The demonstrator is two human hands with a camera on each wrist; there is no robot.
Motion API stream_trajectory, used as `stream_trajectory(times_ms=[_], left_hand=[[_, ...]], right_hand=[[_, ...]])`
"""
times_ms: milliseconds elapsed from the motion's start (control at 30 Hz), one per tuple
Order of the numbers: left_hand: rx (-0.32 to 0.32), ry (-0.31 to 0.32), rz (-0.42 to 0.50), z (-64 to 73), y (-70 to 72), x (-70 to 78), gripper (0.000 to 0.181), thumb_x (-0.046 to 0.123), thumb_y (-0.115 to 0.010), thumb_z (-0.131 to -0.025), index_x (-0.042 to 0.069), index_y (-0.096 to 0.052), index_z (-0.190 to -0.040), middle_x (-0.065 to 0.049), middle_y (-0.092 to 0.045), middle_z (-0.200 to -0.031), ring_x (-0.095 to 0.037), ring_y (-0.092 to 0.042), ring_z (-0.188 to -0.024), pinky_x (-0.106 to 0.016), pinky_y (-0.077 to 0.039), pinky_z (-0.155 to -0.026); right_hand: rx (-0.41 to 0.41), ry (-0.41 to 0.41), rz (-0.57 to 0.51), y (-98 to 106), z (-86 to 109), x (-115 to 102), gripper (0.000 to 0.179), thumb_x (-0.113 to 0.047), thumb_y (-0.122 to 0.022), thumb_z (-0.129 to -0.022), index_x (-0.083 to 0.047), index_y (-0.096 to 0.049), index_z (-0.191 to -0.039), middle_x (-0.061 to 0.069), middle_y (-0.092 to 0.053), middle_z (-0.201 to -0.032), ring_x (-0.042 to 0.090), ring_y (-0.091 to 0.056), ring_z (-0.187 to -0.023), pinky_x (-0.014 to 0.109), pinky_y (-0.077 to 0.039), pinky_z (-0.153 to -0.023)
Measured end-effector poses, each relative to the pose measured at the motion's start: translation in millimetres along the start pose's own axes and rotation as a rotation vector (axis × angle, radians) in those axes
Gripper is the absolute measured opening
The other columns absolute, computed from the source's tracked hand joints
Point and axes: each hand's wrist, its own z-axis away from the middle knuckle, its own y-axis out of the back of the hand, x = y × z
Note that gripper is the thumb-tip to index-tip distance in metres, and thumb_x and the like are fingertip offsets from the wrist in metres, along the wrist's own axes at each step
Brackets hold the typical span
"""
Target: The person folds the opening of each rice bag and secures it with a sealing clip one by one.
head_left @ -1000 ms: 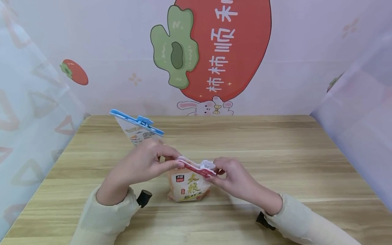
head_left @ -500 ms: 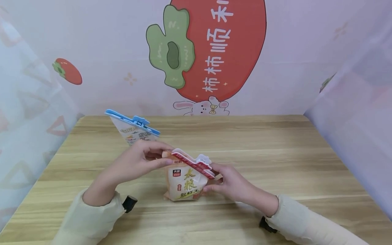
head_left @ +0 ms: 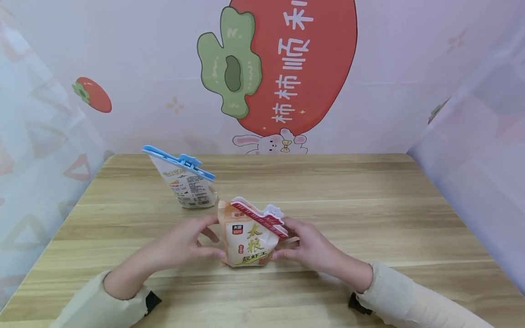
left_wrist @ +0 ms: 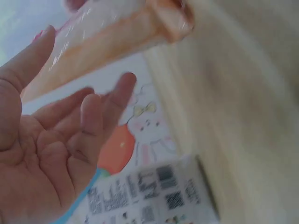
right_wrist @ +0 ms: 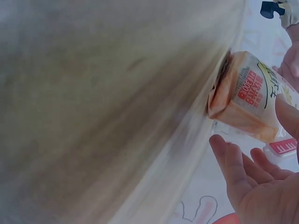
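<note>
A small orange and white rice bag (head_left: 246, 241) stands upright on the table. A red and white bag clip (head_left: 262, 218) slants down to the right across its top. Beside the bag's left edge is my left hand (head_left: 186, 243), fingers loosely spread and thumb tip at the edge; contact is hard to tell. In the left wrist view its palm (left_wrist: 46, 163) is bare. On the other side my right hand (head_left: 313, 248) lies close to the bag and clip end, thumb near the front. The right wrist view shows its fingers (right_wrist: 233, 163) extended and holding nothing.
Behind and to the left stands a second, white printed bag (head_left: 193, 189), closed by a long blue clip (head_left: 180, 161). The wooden table (head_left: 369, 196) ends at a printed backdrop (head_left: 369, 114), with cloth side walls at left and right.
My left hand has let go of the clip and bag top and moved down to the left. My right hand has loosened from the clip end. The bag stands with its clip showing.
</note>
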Motion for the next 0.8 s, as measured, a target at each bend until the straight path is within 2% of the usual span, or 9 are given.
stream_trajectory(times_ms=[133, 233, 367, 500, 800], left_hand=[[-0.018, 0.033, 0.048, -3.0, -13.0, -3.7, 0.068, 0.03, -0.082, -0.081, 0.007, -0.052, -0.137, -0.015, -0.06, -0.136, -0.023, -0.07, -0.101, -0.029, -0.059, -0.077], [0.008, 0.047, 0.089, -4.8, -21.9, -4.8, 0.063, 0.027, -0.083, -0.081, 0.007, -0.055, -0.134, -0.013, -0.063, -0.131, -0.021, -0.071, -0.098, -0.029, -0.059, -0.078], [0.062, 0.059, 0.088, -6.0, -30.1, -4.9, 0.054, 0.026, -0.083, -0.08, 0.008, -0.061, -0.126, -0.01, -0.069, -0.12, -0.017, -0.071, -0.094, -0.023, -0.057, -0.075], [0.093, 0.064, 0.084, -6.7, -33.0, -4.8, 0.046, 0.023, -0.083, -0.08, 0.007, -0.064, -0.12, -0.009, -0.071, -0.115, -0.015, -0.071, -0.09, -0.021, -0.056, -0.071], [0.11, 0.07, 0.076, -9.8, -33.2, -3.4, 0.043, 0.02, -0.083, -0.081, 0.007, -0.067, -0.118, -0.009, -0.072, -0.114, -0.014, -0.071, -0.088, -0.021, -0.057, -0.071]], right_hand=[[-0.004, -0.027, 0.005, -1, 0.1, 1, 0.065, -0.018, -0.084, -0.078, -0.01, -0.055, -0.136, 0.008, -0.064, -0.132, 0.027, -0.065, -0.116, 0.033, -0.058, -0.086], [-0.005, -0.033, -0.008, -2, -0.2, 1, 0.065, -0.017, -0.084, -0.078, -0.008, -0.055, -0.135, 0.011, -0.064, -0.13, 0.027, -0.067, -0.113, 0.03, -0.059, -0.084], [-0.019, -0.026, -0.061, -5, -0.5, 1, 0.061, -0.014, -0.082, -0.08, -0.004, -0.055, -0.134, 0.014, -0.067, -0.125, 0.026, -0.069, -0.107, 0.025, -0.058, -0.082], [-0.022, -0.024, -0.074, -9, -1.0, -1, 0.053, -0.013, -0.08, -0.082, -0.001, -0.057, -0.129, 0.015, -0.068, -0.12, 0.023, -0.071, -0.103, 0.025, -0.058, -0.082], [0.014, -0.01, 0.041, -10, -3.3, -4, 0.044, -0.011, -0.081, -0.081, 0.0, -0.063, -0.121, 0.013, -0.072, -0.111, 0.018, -0.071, -0.095, 0.023, -0.057, -0.078]])
